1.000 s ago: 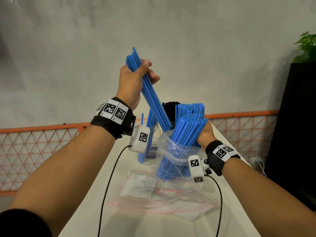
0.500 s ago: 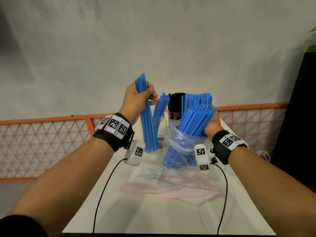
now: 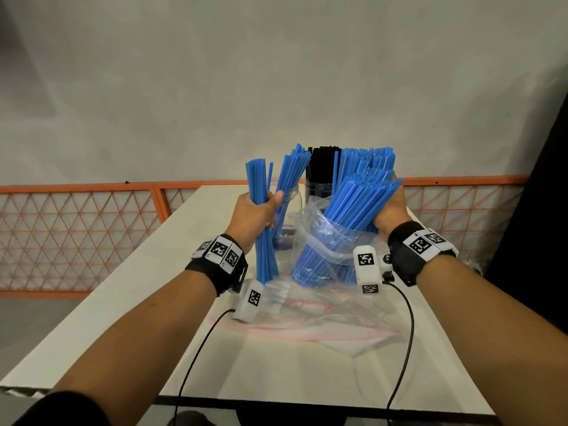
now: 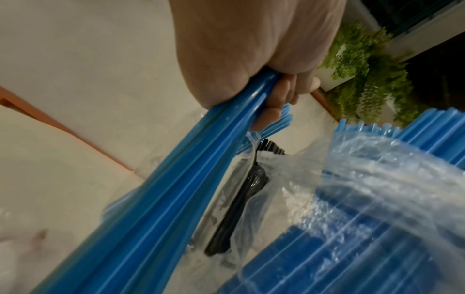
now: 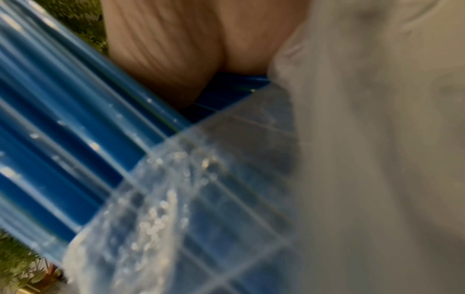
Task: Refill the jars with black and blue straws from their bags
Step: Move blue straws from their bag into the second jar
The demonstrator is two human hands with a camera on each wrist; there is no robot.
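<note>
Two fists: my left hand [image 3: 256, 210] grips a straw bundle [image 3: 261, 229]; my right hand [image 3: 388, 210] clasps the bagged straws [image 3: 353, 207] beside it.

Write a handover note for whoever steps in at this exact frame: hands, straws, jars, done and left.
Left hand grips a bundle of blue straws upright, lower ends near the table.
Right hand holds the blue straws in the open clear bag.
Behind: a jar partly filled with blue straws, a jar of black straws.
An emptied bag lies flat.
Left: drop the bundle into the blue jar, then empty the bag.
</note>
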